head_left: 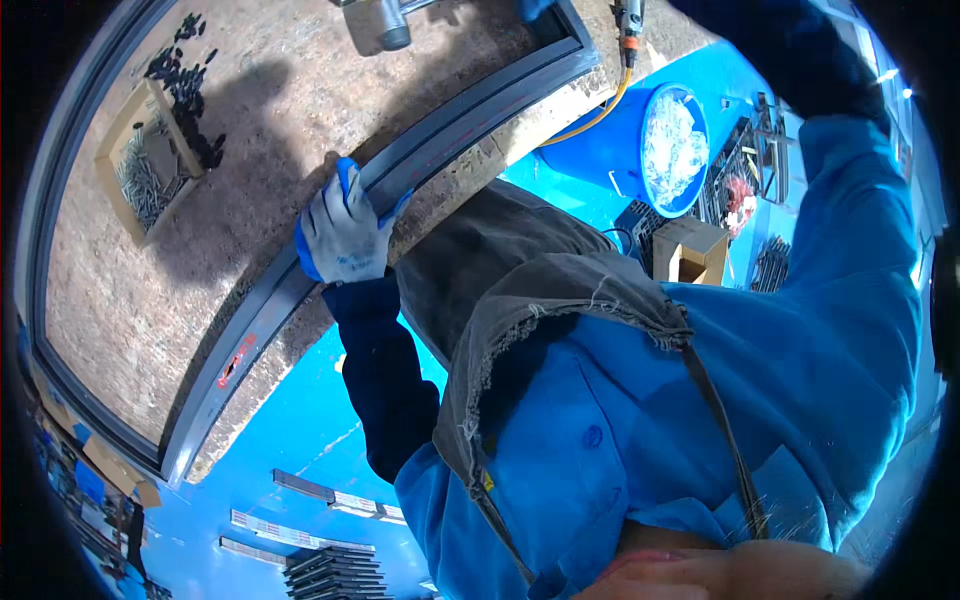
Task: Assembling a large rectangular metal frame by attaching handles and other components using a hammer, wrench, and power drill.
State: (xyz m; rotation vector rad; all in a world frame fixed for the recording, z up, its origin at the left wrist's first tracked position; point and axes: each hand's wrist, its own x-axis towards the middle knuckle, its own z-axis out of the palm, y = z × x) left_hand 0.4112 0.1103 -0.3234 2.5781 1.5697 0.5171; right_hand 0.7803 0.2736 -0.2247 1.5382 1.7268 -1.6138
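A large dark grey frame [480,105], with a long bar along the near side, lies on a worn, brownish bench top [290,110]. My left hand [348,228], in a white and blue glove, is closed around that near bar, thumb and fingers over it. My right arm reaches up past the top edge of the picture. Only a bit of blue glove [535,8] shows at the frame's far right corner, likely my right hand, with its fingers cut off from view. Inside the frame, a grey metal tool [392,28] resembling a hammer head lies at the top.
A small open box [150,165] of screws sits inside the frame, beside scattered black pieces [190,80]. An air tool [630,25] with a yellow hose lies at right. On the blue floor stand a blue bin [640,150], a cardboard box [690,250] and stacked dark bars [335,572].
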